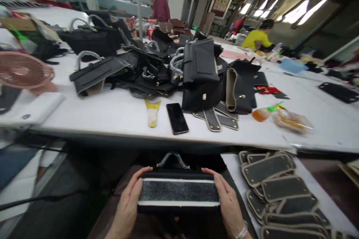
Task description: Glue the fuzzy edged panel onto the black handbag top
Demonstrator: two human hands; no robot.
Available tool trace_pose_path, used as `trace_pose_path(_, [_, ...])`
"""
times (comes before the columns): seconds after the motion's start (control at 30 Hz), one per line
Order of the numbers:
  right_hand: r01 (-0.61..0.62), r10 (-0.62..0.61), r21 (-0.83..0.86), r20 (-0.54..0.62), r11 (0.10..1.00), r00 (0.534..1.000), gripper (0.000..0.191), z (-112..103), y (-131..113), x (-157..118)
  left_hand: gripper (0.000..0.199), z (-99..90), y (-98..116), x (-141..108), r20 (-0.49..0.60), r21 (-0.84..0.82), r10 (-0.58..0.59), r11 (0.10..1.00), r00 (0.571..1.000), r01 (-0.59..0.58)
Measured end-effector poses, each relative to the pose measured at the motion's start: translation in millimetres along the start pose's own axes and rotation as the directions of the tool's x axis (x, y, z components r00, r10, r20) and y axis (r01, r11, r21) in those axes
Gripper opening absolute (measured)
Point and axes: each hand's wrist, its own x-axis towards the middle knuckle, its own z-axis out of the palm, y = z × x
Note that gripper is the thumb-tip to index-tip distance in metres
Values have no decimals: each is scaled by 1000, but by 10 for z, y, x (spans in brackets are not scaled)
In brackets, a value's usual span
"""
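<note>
Over my lap I hold a black handbag (179, 193) with its bottom turned up toward me. A dark strip with a white line along each long edge runs across that bottom. The bag's handle (173, 155), wrapped in clear plastic, sticks out at the far side. My left hand (130, 198) grips the left end, thumb along the side and fingers over the far edge. At the right end my right hand (226, 198) is closed round it in the same way. To my right lies a pile of dark base panels (286, 185) with pale edges and small metal studs.
On the white table (117, 117) ahead lie a phone (177, 118), a yellow-and-white tool (152, 113) and heaped black handbags (200, 63). A pink fan (24, 70) stands left; an orange-tipped glue bottle (262, 114) lies right. Other people work farther back.
</note>
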Motion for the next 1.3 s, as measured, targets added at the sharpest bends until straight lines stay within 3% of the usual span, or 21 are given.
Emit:
trace_pose_path(0.1, [1, -2, -96, -15, 995, 1000, 50, -54, 83, 26, 49, 39, 152, -50, -12, -25, 47, 999, 999, -47])
trace_pose_path(0.27, [6, -4, -144, 13, 990, 1000, 54, -99, 94, 45, 48, 25, 310, -87, 39, -219, -74, 972, 997, 81])
trace_pose_path(0.43, [-89, 91, -43, 37, 995, 995, 61, -61, -30, 73, 50, 9, 331, -22, 59, -248, -111, 961, 992, 122])
trace_pose_path(0.57, [-115, 114, 3, 38, 993, 993, 59, 0, -97, 126, 47, -5, 284, 47, 91, -164, -101, 980, 991, 115])
trace_pose_path(0.77, [45, -45, -44, 1, 998, 999, 52, 75, -143, 133, 48, -52, 178, 113, 121, -27, -58, 998, 991, 62])
trace_pose_path(0.83, [94, -98, -96, -39, 991, 994, 51, 90, -136, 124, 49, -63, 157, 137, 111, 47, -9, 999, 994, 4])
trace_pose_path(0.93, [190, -217, -238, -96, 952, 971, 51, 101, -141, 84, 47, -63, 134, 153, 100, 230, 168, 955, 981, -187])
trace_pose_path(1.0, [329, -380, -412, -45, 849, 924, 50, 110, -165, 36, 46, -44, 130, 142, 104, 428, 309, 844, 945, -323])
trace_pose_path(1.03, [413, -460, -500, 32, 761, 887, 50, 117, -181, 9, 47, -27, 136, 132, 131, 536, 385, 747, 913, -392])
trace_pose_path(1.13, [576, -540, -651, 288, 495, 790, 58, 158, -230, -61, 62, 48, 189, 95, 333, 747, 566, 330, 754, -578])
trace_pose_path(1.2, [579, -515, -709, 348, 402, 783, 67, 192, -257, -90, 78, 101, 234, 79, 448, 777, 609, 98, 655, -622])
trace_pose_path(1.3, [540, -494, -752, 330, 377, 804, 70, 230, -305, -123, 84, 137, 250, 77, 472, 804, 641, -31, 605, -594])
